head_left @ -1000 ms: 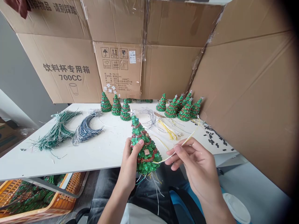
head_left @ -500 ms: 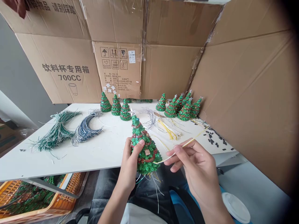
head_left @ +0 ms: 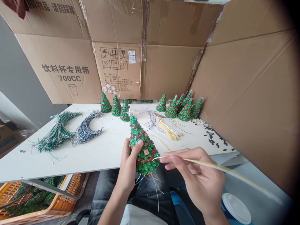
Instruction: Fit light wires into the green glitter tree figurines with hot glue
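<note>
My left hand (head_left: 130,164) is closed around a small green Christmas tree (head_left: 146,142) with red garland, a silver star on top and a square ornament on its side. The tree leans to the left over my lap, and loose wires trail from its base. In my right hand (head_left: 197,172) a thin yellow-and-white wire (head_left: 217,166) is pinched between thumb and fingers. One end of it meets the lower right side of the tree; the other sweeps out to the right, blurred at its tip.
Small trees (head_left: 116,106) stand at the back of the white table (head_left: 105,159), more at right. Bundles of green wire (head_left: 58,131), blue wire (head_left: 87,129) and yellow wire (head_left: 172,131) lie there. Black bits (head_left: 213,137) are scattered right. Cardboard (head_left: 173,68) walls the back; an orange basket (head_left: 58,204) sits below.
My right hand has slid slightly down and closer to the tree's side. The wire's free end now swings out to the lower right. The tree has shifted slightly left.
</note>
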A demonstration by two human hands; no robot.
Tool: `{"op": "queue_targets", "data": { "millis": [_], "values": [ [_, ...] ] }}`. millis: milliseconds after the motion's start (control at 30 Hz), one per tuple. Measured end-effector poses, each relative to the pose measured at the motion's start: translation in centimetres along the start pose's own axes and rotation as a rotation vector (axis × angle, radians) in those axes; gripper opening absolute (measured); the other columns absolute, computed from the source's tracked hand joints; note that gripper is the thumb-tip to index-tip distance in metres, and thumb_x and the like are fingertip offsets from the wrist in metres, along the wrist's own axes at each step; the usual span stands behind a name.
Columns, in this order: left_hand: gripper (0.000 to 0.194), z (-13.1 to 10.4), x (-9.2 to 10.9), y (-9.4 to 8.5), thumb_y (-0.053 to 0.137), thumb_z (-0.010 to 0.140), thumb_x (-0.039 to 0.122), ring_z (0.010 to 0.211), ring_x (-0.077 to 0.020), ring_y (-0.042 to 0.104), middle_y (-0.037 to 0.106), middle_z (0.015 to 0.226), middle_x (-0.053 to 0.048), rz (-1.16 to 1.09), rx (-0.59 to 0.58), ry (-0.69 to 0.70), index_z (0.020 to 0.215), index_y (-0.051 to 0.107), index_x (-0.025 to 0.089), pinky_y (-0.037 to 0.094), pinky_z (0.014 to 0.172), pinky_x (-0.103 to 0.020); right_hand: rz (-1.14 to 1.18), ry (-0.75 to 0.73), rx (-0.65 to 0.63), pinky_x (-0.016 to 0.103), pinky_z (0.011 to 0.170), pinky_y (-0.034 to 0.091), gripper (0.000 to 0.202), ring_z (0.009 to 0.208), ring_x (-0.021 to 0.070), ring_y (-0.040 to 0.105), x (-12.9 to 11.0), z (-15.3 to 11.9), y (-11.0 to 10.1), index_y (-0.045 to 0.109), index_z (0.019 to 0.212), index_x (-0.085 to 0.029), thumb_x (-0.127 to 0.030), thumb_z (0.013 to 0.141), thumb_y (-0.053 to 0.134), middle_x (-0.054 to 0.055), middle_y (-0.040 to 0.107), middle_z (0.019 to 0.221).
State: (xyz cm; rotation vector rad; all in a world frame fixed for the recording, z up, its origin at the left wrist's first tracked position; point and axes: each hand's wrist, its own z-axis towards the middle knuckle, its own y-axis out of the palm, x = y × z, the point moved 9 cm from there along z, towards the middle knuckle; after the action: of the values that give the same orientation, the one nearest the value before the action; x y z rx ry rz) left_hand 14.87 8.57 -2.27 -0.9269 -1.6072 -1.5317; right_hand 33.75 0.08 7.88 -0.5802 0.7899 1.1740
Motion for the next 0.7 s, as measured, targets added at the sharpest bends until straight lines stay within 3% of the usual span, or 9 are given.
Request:
{"op": "queue_targets", "data": {
  "millis": [167,333,433,567,700],
  "values": [
    [0.042,0.2,-0.1,-0.5,0.09,0.091,0.058,0.109,-0.0259,0.072,0.078,0.113,-0.001,-0.008,0.023,0.005,0.116,0.073,0.029,0.056,0.095,-0.035,-0.118,-0.343,-0.237,0.037,0.075,0.081,0.038,0.085,0.0266,0.094,-1.6,-0.8,0.5,0.083,0.124,-0.037,-0.007,0.101,0.086,0.0,0.094,0.113],
    [0.041,0.2,0.3,-0.7,0.088,0.092,0.057,0.108,-0.0259,0.073,0.079,0.114,-0.002,-0.003,0.043,0.038,0.117,0.076,0.028,0.057,0.095,-0.036,-0.202,-0.502,-0.417,0.032,0.079,0.08,0.07,0.094,0.0262,0.094,-3.3,-1.6,1.6,0.073,0.152,-0.043,-0.003,0.096,0.089,0.001,0.093,0.119],
    [0.042,0.2,0.5,-0.7,0.088,0.093,0.056,0.118,-0.0271,0.073,0.08,0.124,-0.003,-0.008,0.042,0.042,0.123,0.076,0.029,0.058,0.101,-0.036,-0.197,-0.522,-0.52,0.03,0.083,0.078,0.063,0.091,0.0246,0.094,-3.6,-2.1,2.6,0.073,0.153,-0.04,-0.013,0.099,0.091,0.002,0.093,0.119],
    [0.042,0.2,0.6,-0.8,0.087,0.094,0.056,0.123,-0.0265,0.073,0.08,0.13,-0.002,-0.009,0.043,0.041,0.125,0.076,0.03,0.057,0.103,-0.034,-0.073,-0.42,-0.636,0.031,0.086,0.076,0.056,0.09,0.0216,0.093,-2.3,-2.6,3.5,0.072,0.152,-0.041,-0.018,0.103,0.088,0.001,0.094,0.12],
    [0.041,0.2,0.6,-0.8,0.087,0.094,0.056,0.12,-0.027,0.074,0.08,0.131,-0.002,-0.014,0.042,0.043,0.122,0.074,0.029,0.058,0.1,-0.035,-0.124,-0.407,-0.627,0.033,0.085,0.076,0.054,0.091,0.0228,0.092,-1.7,-2.6,3.3,0.073,0.149,-0.041,-0.017,0.103,0.089,0.0,0.094,0.117]
  ]
}}
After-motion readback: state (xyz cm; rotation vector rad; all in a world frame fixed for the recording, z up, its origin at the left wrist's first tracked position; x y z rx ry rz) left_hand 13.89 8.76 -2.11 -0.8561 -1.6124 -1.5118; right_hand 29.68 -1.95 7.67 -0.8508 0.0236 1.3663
